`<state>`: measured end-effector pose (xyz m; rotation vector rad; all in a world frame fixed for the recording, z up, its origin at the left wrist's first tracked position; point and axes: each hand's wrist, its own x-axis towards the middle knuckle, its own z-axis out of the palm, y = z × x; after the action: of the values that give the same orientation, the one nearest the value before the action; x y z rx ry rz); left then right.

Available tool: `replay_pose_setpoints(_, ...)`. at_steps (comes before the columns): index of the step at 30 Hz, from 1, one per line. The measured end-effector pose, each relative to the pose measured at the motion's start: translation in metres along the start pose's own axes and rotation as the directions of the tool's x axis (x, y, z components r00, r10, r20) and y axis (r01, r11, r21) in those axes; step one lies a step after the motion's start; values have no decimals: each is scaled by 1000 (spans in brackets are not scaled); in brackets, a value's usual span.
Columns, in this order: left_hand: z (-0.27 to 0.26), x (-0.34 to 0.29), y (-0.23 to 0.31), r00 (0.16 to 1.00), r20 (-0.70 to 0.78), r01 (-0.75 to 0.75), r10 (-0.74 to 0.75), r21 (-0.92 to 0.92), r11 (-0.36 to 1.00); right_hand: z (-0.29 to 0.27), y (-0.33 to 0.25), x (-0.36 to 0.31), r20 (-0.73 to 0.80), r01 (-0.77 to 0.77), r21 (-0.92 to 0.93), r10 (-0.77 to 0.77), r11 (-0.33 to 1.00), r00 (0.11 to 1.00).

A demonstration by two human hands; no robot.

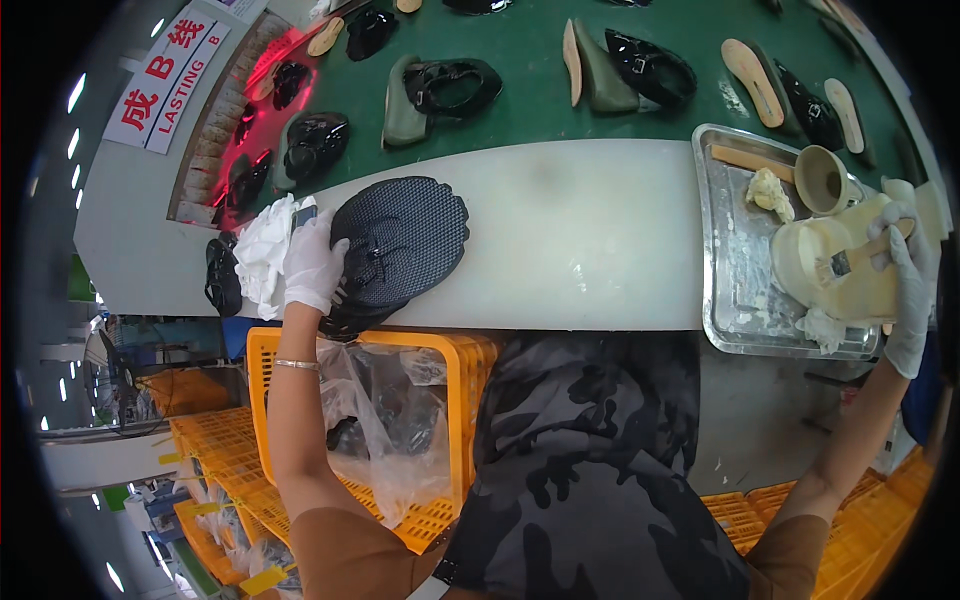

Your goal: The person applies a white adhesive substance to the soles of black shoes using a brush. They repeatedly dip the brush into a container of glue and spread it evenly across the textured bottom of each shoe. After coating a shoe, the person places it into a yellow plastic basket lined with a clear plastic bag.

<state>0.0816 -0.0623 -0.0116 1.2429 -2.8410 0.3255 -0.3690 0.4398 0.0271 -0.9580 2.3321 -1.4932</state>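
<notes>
Big rectangular metal tray [738,285] sat left of the right gloved hand [902,268]. Dotted black oval piece [415,230] lay right beside the left gloved hand [315,265], grip unclear. Cream-coloured tub [800,270] was near the right, which clutched a flat wooden-handled brush [860,253].

White worktop [590,235]: metal tray [722,300] at right end; dark dotted piece [415,225] with scalloped edge left of centre; white cloth [260,262] near it; black shoe [222,275] at far left. Green surface [535,105] beyond carries black shoe uppers [428,90], grey-green wedges [403,110], pale soles [752,82].
</notes>
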Motion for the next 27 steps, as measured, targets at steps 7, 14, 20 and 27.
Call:
replay_pose_setpoints(7, 17, 5, -20, 946, -316, -169, 66, -313, 935, 1, 5, 0, -43, -14, 31, 15, 999, 999)
replay_pose_setpoints(14, -32, 3, 38, 965, -152, -65, -213, -928, 368, 4, -1, -3, -62, -5, 41, 8, 999, 998)
replay_pose_setpoints(20, -36, -33, 143, 753, -559, -579, 347, -312, 753, 6, -7, -2, -52, 30, -27, -32, 999, 998)
replay_pose_setpoints(27, -16, -47, 162, 804, -443, -594, 397, -627, 504, 9, -8, -2, -16, 63, 36, -63, 997, 998)
